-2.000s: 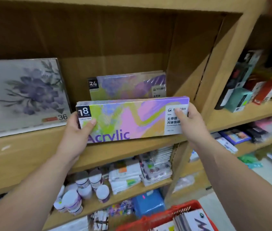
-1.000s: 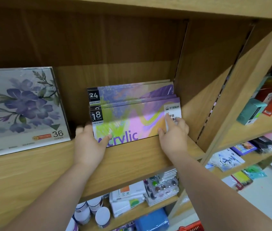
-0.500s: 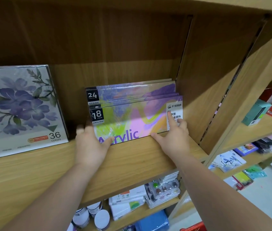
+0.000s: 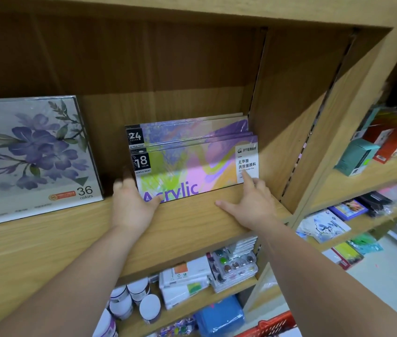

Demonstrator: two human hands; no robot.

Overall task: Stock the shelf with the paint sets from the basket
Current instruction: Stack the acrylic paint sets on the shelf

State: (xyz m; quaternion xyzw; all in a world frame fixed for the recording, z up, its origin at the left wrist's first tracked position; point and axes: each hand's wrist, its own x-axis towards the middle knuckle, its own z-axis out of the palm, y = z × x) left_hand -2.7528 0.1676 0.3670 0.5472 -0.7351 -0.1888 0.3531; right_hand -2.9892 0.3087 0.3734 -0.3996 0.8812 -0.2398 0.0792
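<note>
Left hand clasped the left end of the 18-colour acrylic set; right hand, fingers straight, pressed its label, seemingly squaring it on the shelf.

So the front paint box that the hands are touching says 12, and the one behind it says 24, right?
Not quite. In the head view the front paint box says 18, not 12. The box behind it does say 24, and the left hand and right hand both touch the front one.
</note>
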